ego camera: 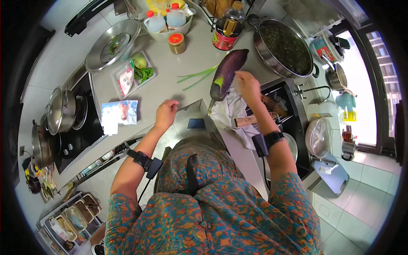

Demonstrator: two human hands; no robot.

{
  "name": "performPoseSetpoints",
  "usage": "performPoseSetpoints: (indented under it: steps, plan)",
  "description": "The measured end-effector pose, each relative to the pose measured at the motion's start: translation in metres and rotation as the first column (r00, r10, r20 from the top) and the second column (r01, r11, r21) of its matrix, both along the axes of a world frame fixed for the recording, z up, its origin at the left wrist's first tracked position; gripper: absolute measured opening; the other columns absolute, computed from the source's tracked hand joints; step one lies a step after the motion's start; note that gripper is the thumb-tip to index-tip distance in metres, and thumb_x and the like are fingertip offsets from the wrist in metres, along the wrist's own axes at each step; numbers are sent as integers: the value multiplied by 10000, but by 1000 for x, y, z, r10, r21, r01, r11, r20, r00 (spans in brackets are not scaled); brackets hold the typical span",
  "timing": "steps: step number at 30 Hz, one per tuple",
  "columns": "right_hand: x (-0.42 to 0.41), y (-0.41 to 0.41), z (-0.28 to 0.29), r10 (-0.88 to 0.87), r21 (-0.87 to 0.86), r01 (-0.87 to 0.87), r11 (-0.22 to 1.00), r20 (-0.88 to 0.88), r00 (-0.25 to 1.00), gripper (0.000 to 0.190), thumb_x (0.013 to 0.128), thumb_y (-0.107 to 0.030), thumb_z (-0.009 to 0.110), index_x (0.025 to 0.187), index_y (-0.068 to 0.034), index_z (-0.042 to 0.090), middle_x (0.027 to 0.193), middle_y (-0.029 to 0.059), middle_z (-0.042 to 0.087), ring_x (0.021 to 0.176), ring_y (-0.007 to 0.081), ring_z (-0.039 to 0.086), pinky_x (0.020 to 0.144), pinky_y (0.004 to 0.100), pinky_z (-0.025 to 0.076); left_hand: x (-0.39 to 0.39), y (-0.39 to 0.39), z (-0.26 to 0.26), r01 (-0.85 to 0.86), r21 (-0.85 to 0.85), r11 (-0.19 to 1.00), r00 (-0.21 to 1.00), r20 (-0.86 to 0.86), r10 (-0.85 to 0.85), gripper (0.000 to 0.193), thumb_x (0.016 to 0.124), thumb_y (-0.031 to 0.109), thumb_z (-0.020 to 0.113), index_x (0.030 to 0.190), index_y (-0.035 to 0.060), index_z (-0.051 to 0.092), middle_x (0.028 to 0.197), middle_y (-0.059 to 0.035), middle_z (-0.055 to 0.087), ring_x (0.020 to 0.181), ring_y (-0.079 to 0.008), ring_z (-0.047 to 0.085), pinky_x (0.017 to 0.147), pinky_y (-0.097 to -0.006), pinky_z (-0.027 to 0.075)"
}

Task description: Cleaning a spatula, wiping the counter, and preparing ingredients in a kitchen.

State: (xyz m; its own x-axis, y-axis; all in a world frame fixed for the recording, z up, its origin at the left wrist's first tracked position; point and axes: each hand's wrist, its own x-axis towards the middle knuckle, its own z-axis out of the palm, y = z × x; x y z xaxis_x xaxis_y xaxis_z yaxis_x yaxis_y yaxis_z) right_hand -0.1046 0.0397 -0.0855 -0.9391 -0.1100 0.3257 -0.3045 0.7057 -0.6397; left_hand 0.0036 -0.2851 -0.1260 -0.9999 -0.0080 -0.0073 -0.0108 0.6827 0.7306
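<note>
A large purple eggplant (230,68) lies on the counter before me, its stem end toward me beside a crumpled white cloth (229,108). My right hand (248,84) is at the eggplant's right side, fingers bent near its skin; whether they touch it is unclear. Green scallion leaves (199,75) stick out to the left of the eggplant. My left hand (166,113) hovers near the counter's front edge with fingers loosely curled and nothing seen in it. A wooden-handled tool (247,121) rests on the cloth by the sink.
At left are a printed packet (129,111), a white tray (153,75) of vegetables and a steel bowl (92,62). Behind stand a jar (176,44), a dark sauce bottle (226,35) and a large pot of dark leaves (285,47). The black sink (299,134) is at right, the stove (84,127) at far left.
</note>
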Motion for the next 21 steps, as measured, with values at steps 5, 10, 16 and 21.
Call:
performPoseSetpoints:
  steps: [5,10,16,21]
  plan:
    - [41,55,6,-204,95,185,978,256,945,212,832,-232,574,875,-31,627,814,183,629,778,347,617,665,390,474,-15,27,8,44,47,998,994,96,-48,171,791,148,647,939,62,655,838,-138,647,718,-260,616,686,-335,491]
    - [49,48,13,-85,170,61,984,138,987,153,809,-155,605,896,-31,624,882,179,619,787,347,607,688,379,485,-16,39,22,86,-91,992,990,-104,-95,168,788,175,648,926,80,653,1049,-143,600,854,-302,606,791,-355,486]
    - [17,-27,31,142,-204,-118,972,106,984,149,809,-54,601,946,-5,633,872,135,655,792,241,643,729,302,488,-10,17,28,98,41,994,989,-116,-92,299,757,187,668,1042,108,626,1171,-127,545,1024,-321,554,894,-382,445]
    - [-13,-94,23,277,460,-342,819,204,939,243,779,-140,615,1006,-53,624,996,153,617,875,323,611,759,398,494,4,-27,44,286,-205,936,958,42,-284,344,780,246,650,1096,113,614,1210,-136,548,1045,-331,556,939,-385,416]
